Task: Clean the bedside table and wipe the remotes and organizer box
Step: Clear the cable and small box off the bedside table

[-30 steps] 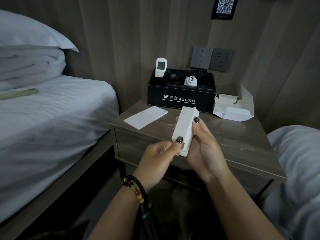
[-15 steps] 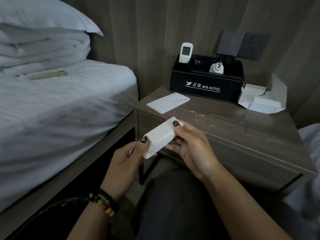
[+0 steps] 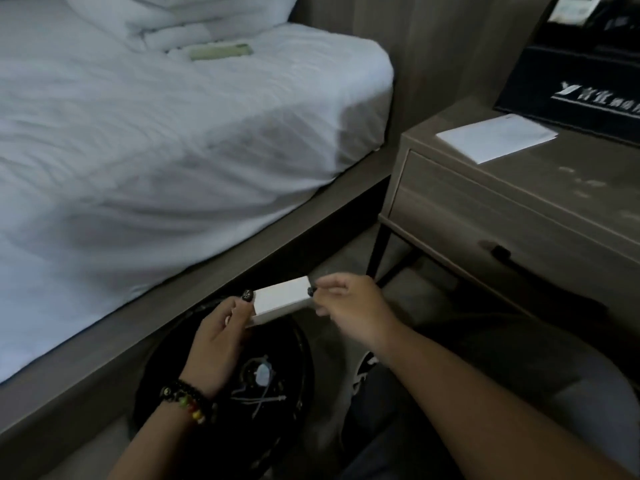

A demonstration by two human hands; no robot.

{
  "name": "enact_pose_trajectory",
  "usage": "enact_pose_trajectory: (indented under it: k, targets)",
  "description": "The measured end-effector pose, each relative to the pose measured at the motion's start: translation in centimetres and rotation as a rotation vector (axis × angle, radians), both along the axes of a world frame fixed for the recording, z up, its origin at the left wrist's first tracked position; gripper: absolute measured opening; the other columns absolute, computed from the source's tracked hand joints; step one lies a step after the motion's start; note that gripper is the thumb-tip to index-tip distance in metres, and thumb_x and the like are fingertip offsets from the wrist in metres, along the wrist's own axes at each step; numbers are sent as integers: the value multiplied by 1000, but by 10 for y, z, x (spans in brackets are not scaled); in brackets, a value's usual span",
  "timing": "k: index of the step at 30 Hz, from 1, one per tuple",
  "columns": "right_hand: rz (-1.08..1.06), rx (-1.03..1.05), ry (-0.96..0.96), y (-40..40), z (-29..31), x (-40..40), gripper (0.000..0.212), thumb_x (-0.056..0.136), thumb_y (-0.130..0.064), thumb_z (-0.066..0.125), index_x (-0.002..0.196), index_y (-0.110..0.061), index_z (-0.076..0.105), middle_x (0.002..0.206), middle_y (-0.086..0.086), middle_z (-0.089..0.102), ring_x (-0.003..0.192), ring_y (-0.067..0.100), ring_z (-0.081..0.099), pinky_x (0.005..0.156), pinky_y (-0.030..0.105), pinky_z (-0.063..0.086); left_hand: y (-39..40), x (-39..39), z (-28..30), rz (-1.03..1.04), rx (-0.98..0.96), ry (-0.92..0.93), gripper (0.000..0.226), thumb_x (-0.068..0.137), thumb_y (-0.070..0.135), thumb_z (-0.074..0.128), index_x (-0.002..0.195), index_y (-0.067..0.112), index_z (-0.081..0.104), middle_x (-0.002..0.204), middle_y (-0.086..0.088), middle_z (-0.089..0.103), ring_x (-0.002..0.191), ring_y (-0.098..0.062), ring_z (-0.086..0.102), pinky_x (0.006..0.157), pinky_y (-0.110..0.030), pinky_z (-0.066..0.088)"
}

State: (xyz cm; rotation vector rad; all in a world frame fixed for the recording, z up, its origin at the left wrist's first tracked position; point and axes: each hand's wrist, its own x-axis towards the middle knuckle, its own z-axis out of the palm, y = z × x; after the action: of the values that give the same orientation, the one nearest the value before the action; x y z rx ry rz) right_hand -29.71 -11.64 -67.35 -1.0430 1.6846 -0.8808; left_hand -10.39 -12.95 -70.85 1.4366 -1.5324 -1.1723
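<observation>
A small white cardboard box (image 3: pixel 282 299) hangs low above a black bin (image 3: pixel 304 351) on the floor. My left hand (image 3: pixel 221 334) pinches its left end and my right hand (image 3: pixel 349 306) pinches its right end. The bedside table (image 3: pixel 519 202) stands at the right, with a white paper sheet (image 3: pixel 497 137) near its left corner. Behind the sheet sits the black organizer box (image 3: pixel 571 74) with hotel lettering, cut off by the frame edge. A white remote (image 3: pixel 573 6) stands in the box; most of it is out of frame.
A bed with white sheets (image 3: pixel 138 133) fills the left, its wooden frame (image 3: pixel 173 306) running beside the bin. Folded pillows and a green flat item (image 3: pixel 220 51) lie at the bed's head. The bin holds a few scraps. My dark-trousered leg (image 3: pixel 485 393) is at the lower right.
Both hands carried the white box down and left, from above the table's front edge to above the floor bin. The view swung down and left, so most of the table left the frame.
</observation>
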Motion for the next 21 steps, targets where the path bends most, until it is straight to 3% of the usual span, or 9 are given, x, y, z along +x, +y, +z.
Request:
enact_pose_trajectory:
  k: [2,4,6,8,10,13,15,19,21]
  targets:
    - [59,59,55,-1,-16,11,32,93,-21,62,123,-12,62,114,6,69,103,21,67,87,30,52,2,27,-23,49,23,-196,35,101,32,43,75,12,53,71,-6,56,65,-18,53,59,-32,38]
    - [133,87,140,-1,-27,18,29,94,-23,58,122,-13,63,111,5,69,99,20,67,82,28,53,5,47,-47,95,108,-418,34,100,34,43,78,11,54,70,-6,57,66,-20,54,58,-32,37]
    - [231,91,268,1,-36,25,25,95,-26,54,111,-9,65,106,8,71,94,24,66,80,35,56,4,57,-74,114,283,-552,35,101,34,43,82,9,58,72,-7,58,67,-21,54,58,-32,36]
    - [304,100,341,4,-43,30,30,96,-28,50,100,-3,66,97,15,71,89,31,66,80,45,56,-3,60,-100,81,482,-646,41,101,36,40,88,4,62,80,-10,60,78,-28,59,62,-33,37]
    - [348,122,349,7,-47,32,34,98,-29,48,96,-1,68,89,17,70,83,32,65,74,43,54,-9,59,-126,24,609,-716,47,101,39,39,100,0,65,97,-17,63,97,-33,61,69,-29,37]
    - [372,132,363,7,-49,32,37,99,-32,47,92,-2,67,80,15,67,73,31,63,69,43,53,-11,53,-150,-42,692,-753,52,100,43,39,116,1,64,121,-20,63,111,-33,59,78,-28,41]
    - [363,130,381,7,-48,30,36,98,-33,47,92,-4,68,83,14,69,77,28,65,70,41,53,-13,49,-155,-76,710,-759,52,100,43,39,122,1,61,127,-19,60,116,-33,57,85,-29,44]
    - [376,136,382,7,-49,26,33,99,-32,47,94,-5,67,87,14,70,81,30,66,74,43,54,-18,44,-149,-65,603,-687,36,99,31,43,111,6,66,112,-14,66,100,-29,62,74,-28,44]
    - [388,134,383,7,-50,24,33,99,-30,48,95,-3,67,88,16,70,83,31,66,74,43,54,-18,45,-147,-41,497,-575,19,95,22,51,107,15,65,103,-4,67,94,-23,64,77,-28,49]
